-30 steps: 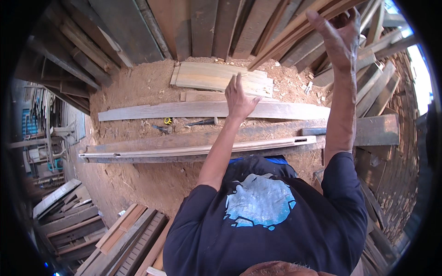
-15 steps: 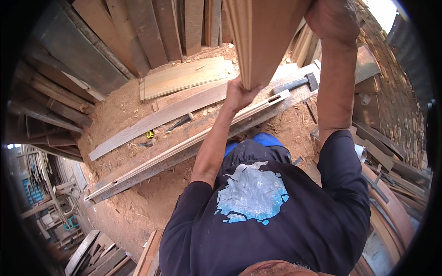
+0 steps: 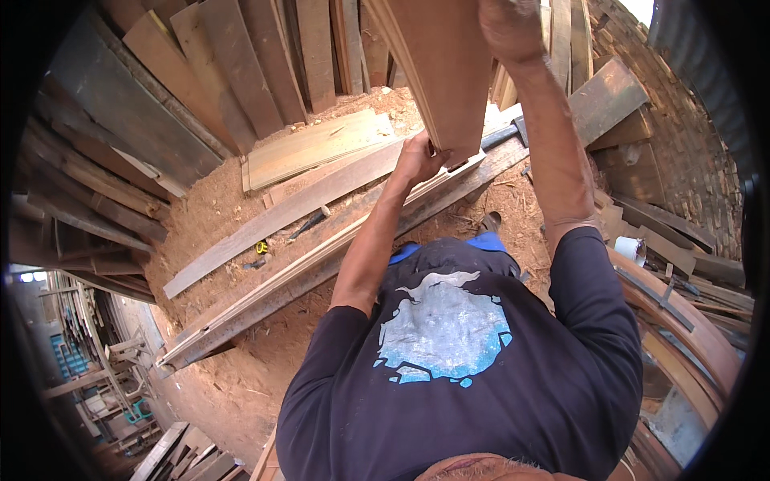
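Note:
A wide brown wooden panel (image 3: 453, 76) with a grooved edge stands tilted up in front of me, its top out of view. My left hand (image 3: 419, 160) is closed round its lower end. At its upper right edge my right hand (image 3: 513, 34) is closed, blurred and partly cut off by the frame. Just below the panel lies a long pale grooved wooden rail (image 3: 321, 252). A dark slot (image 3: 465, 166) shows near the rail's far end, close to my left fingers. Whether the panel's end touches the slot I cannot tell.
Under the rail runs a heavy beam (image 3: 417, 210). A hammer (image 3: 520, 131) lies at its far end, partly hidden. Beyond are a chisel (image 3: 309, 222), a yellow-and-black tool (image 3: 261, 248), a long plank (image 3: 265, 228) and stacked pale boards (image 3: 313, 148) on sawdust. Upright planks (image 3: 241, 64) line the back.
The view has shifted a little. My right hand and the panel's upper part have come left, and the panel now stands nearer the slot. My left hand keeps its hold low on the panel.

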A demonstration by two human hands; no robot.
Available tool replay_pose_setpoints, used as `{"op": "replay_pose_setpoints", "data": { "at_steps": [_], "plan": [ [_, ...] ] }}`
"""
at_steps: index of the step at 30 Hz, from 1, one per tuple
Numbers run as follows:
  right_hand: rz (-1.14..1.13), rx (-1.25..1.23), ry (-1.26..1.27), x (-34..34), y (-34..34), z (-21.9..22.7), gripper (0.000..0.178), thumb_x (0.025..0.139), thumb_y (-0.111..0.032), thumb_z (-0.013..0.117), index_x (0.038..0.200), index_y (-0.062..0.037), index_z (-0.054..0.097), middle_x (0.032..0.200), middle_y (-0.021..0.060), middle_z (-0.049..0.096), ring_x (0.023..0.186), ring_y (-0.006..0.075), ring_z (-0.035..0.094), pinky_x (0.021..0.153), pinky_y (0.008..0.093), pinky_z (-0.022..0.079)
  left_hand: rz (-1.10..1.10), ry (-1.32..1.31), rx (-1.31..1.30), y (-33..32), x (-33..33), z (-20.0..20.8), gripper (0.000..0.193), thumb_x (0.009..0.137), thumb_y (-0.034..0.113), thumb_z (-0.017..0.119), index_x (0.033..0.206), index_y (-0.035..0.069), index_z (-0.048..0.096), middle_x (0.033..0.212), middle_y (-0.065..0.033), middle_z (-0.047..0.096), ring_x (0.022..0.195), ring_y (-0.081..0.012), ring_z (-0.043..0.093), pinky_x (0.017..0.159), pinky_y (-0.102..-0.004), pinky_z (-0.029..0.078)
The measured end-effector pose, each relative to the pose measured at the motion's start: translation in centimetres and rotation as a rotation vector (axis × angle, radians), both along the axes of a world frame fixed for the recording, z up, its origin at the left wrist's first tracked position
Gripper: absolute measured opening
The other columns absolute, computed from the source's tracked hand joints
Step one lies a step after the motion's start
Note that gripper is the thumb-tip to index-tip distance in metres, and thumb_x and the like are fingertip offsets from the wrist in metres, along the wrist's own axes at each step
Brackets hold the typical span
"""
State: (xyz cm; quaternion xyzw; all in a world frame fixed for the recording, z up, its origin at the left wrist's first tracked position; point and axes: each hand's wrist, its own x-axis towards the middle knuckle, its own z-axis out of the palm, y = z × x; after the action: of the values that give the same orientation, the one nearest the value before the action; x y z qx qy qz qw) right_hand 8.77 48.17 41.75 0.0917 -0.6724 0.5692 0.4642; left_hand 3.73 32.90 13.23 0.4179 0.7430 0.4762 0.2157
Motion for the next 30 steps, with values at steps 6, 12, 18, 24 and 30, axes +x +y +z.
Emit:
{"op": "replay_pose_setpoints", "data": {
  "at_steps": [6,12,18,24,30],
  "plan": [
    [0.119,-0.133,-0.011,0.1,2.4,-3.7,0.047,0.099,-0.043,0.07,0.116,0.0007,0.069,0.099,0.0011,0.071,0.085,0.0056,0.06,0.073,0.0236,0.049,0.045,0.005,-0.01,1.9,0.9,-5.1,0.029,0.081,0.009,0.08,0.109,0.009,0.073,0.086,-0.0102,0.074,0.073,-0.0179,0.066,0.071,-0.0352,0.055],
    [0.162,-0.184,-0.141,0.6,5.3,-5.1,0.051,0.096,-0.049,0.073,0.112,-0.0008,0.068,0.097,0.0005,0.07,0.085,0.0055,0.06,0.071,0.0237,0.05,0.085,-0.028,-0.108,3.0,1.9,-4.6,0.014,0.088,0.002,0.076,0.102,0.002,0.074,0.096,-0.0047,0.077,0.084,-0.0105,0.068,0.076,-0.0301,0.056],
    [0.219,-0.229,-0.083,-0.8,5.9,-6.4,0.052,0.096,-0.049,0.072,0.114,-0.0004,0.067,0.097,0.0008,0.07,0.085,0.0061,0.06,0.071,0.0241,0.05,0.113,-0.035,-0.216,2.7,2.2,-2.5,0.015,0.087,0.004,0.078,0.101,0.003,0.075,0.094,-0.0046,0.077,0.087,-0.01,0.069,0.076,-0.0295,0.056],
    [0.176,-0.162,-0.09,-0.2,6.5,-6.7,0.053,0.098,-0.047,0.07,0.121,0.0013,0.066,0.105,0.0035,0.071,0.093,0.0086,0.062,0.078,0.0258,0.052,0.126,-0.046,-0.148,3.6,2.6,-4.1,0.019,0.083,0.005,0.08,0.102,0.003,0.076,0.093,-0.0069,0.078,0.087,-0.0109,0.071,0.079,-0.031,0.057],
    [0.172,-0.195,0.001,-0.1,6.4,-9.6,0.056,0.101,-0.048,0.065,0.126,0.0013,0.064,0.114,0.0046,0.07,0.1,0.0105,0.062,0.084,0.0281,0.051,0.132,-0.08,-0.148,2.9,2.7,-6.3,0.021,0.083,0.005,0.08,0.103,0.008,0.078,0.095,-0.0078,0.079,0.087,-0.0131,0.073,0.078,-0.0319,0.057]
  ]
}}
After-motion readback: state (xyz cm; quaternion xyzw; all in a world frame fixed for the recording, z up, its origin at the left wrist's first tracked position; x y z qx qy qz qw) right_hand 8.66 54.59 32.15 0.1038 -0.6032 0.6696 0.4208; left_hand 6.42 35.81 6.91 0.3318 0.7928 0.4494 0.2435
